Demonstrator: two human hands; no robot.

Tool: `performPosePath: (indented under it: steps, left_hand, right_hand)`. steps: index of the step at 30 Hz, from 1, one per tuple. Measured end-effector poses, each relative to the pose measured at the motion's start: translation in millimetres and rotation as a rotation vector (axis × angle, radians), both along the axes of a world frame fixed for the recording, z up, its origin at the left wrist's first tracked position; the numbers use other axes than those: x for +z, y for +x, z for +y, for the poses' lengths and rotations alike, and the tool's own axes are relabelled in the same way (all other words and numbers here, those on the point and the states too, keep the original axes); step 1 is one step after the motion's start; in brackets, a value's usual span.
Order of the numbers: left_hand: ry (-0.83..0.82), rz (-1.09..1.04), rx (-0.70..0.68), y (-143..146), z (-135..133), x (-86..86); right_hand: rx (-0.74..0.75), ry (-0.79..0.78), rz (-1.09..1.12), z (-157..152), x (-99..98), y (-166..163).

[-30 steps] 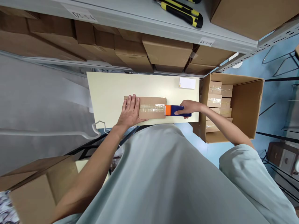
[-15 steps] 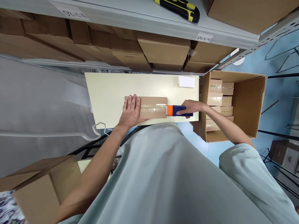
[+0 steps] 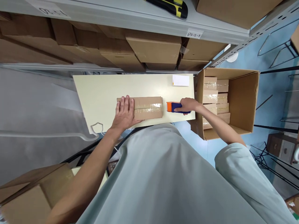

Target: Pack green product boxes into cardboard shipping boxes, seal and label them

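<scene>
Resting open left hand [image 3: 124, 115] flat on one taped carton [image 3: 149, 108].
Right hand [image 3: 187, 105] wrapped round one tape dispenser [image 3: 175, 107], off carton.

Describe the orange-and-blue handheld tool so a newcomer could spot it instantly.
Find the cream rectangular tabletop beside the grey metal shelving. Near its right end, the right hand grips the dark-blue handheld tool. Its bright orange end sets it apart from the taped brown cardboard box and the small white rectangular object.
</scene>
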State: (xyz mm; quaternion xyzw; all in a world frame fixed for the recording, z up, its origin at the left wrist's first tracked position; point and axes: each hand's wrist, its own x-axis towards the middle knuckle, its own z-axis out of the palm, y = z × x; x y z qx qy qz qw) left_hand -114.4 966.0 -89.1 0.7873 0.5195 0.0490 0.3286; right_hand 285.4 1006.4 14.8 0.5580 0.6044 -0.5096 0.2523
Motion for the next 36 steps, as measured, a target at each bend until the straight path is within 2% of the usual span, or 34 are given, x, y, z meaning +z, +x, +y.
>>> performPosePath:
  steps: [7, 10, 12, 16, 21, 24, 28, 33, 36]
  left_hand:
    - [0.027, 0.002, -0.006, 3, 0, 2.0]
    - [0.020, 0.042, -0.039, 2, -1, 4.5]
    - [0.002, 0.071, -0.049, 4, -3, 7.6]
    - [0.040, 0.012, -0.090, 31, -4, 26.4]
    - [0.258, -0.228, -0.246, 85, 4, 75.6]
    - [0.369, -0.299, -0.256, 96, 20, 102.1]
    - [0.482, -0.300, -0.159, 84, 64, 129.5]
    - [0.577, -0.261, -0.004, 59, 141, 168.2]
    - [0.590, -0.238, 0.068, 51, 188, 187.8]
  right_hand:
    - [0.080, 0.184, -0.211, -13, -9.8, -59]
    - [0.058, 0.274, -0.351, -23, -11.5, -67]
    - [0.006, 0.320, -0.360, -31, -7.1, -66]
    - [-0.102, 0.435, -0.334, -40, 17.0, -63]
    - [-0.212, 0.561, -0.329, -29, 63.1, -80]
    - [-0.200, 0.628, -0.240, -9, 90.1, -98]
    - [-0.072, 0.777, -0.135, 37, 117.1, -127]
    - [0.004, 1.058, -0.048, 126, 138.6, -164]
    - [0.016, 1.170, -0.051, 184, 148.5, -186]
